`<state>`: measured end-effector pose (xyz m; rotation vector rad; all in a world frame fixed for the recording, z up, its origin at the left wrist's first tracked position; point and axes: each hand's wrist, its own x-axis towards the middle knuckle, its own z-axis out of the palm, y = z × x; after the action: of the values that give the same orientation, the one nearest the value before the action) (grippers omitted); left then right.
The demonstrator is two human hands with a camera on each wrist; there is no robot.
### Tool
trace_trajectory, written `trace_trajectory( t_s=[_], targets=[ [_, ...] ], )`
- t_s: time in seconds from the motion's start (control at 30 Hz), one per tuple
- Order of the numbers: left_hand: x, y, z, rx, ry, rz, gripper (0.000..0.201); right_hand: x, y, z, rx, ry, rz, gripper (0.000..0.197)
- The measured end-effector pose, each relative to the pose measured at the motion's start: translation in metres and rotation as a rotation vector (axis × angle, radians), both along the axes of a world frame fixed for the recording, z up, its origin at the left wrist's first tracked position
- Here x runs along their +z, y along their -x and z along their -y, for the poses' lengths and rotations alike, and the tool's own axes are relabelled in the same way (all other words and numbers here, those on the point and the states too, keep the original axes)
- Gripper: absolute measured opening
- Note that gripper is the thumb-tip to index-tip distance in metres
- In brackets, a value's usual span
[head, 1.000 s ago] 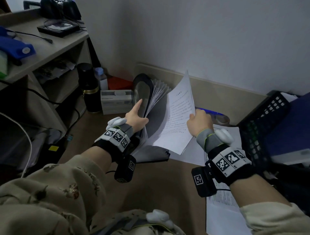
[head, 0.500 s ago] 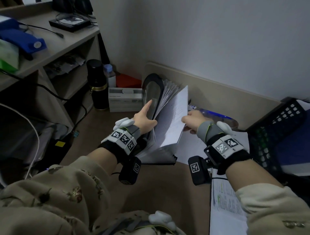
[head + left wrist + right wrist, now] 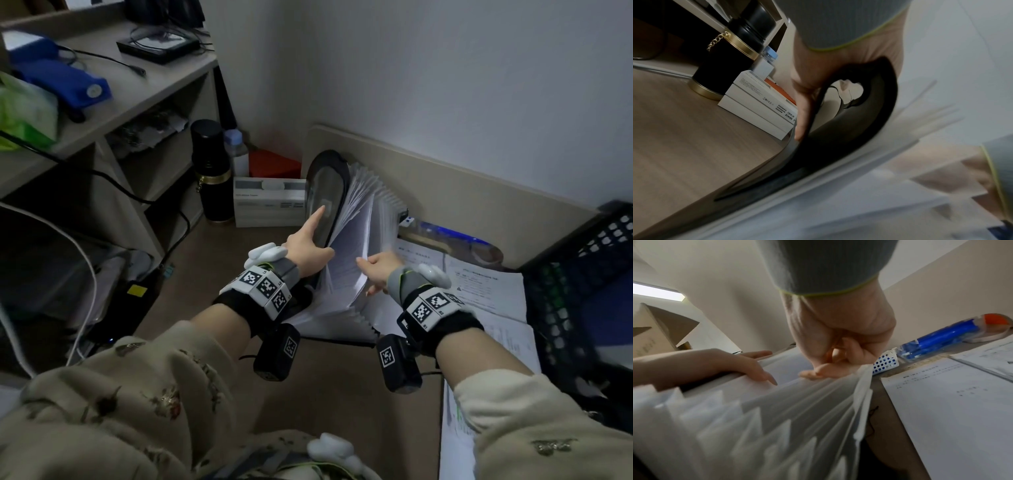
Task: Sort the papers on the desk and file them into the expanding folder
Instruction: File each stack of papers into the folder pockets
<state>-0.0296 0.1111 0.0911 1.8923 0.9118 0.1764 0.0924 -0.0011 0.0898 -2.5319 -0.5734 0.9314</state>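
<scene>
Since the earlier frame the sheet [image 3: 349,260] has gone from held up beside the expanding folder [image 3: 373,219] to mostly down inside one of its front pockets; only its upper part shows above the dividers.

Right hand [image 3: 380,270]: grip closed on the near edge of the sheet, thumb and fingers pinching it from above, per the right wrist view. Edge is motion-blurred, so exact finger placement is unclear.

Left hand [image 3: 308,250]: holds the dark front cover [image 3: 323,202] of the folder, index finger straight along its outer face, the other fingers curled over the pocket edge to keep it spread. Folder stands fanned open on the counter [image 3: 325,394], leaning toward the back panel.

Progress, judged: this sheet is nearly filed but not released. Several pockets already carry paper. More papers [image 3: 486,291] lie flat on the counter to the right of the folder, near a blue pen case [image 3: 941,335], so sorting is partway at best.

Unrelated: black flask [image 3: 210,171], white box [image 3: 267,202], black basket [image 3: 589,274].
</scene>
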Motion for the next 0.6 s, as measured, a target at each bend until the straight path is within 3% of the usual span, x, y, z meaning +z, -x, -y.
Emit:
trace_trajectory(
  t_s=[0.2,0.4,0.6],
  targets=[
    [-0.001,0.003,-0.005,0.002,0.017,0.022,0.088,-0.009,0.002,-0.006,-0.017,-0.019,0.109,0.055],
    [-0.003,0.002,-0.006,-0.006,0.006,0.011,0.088,-0.008,0.010,-0.001,0.170,0.073,0.356,0.048],
    [-0.003,0.003,-0.008,-0.002,0.008,0.014,0.088,-0.005,0.012,0.000,0.170,0.106,0.380,0.035]
  ],
)
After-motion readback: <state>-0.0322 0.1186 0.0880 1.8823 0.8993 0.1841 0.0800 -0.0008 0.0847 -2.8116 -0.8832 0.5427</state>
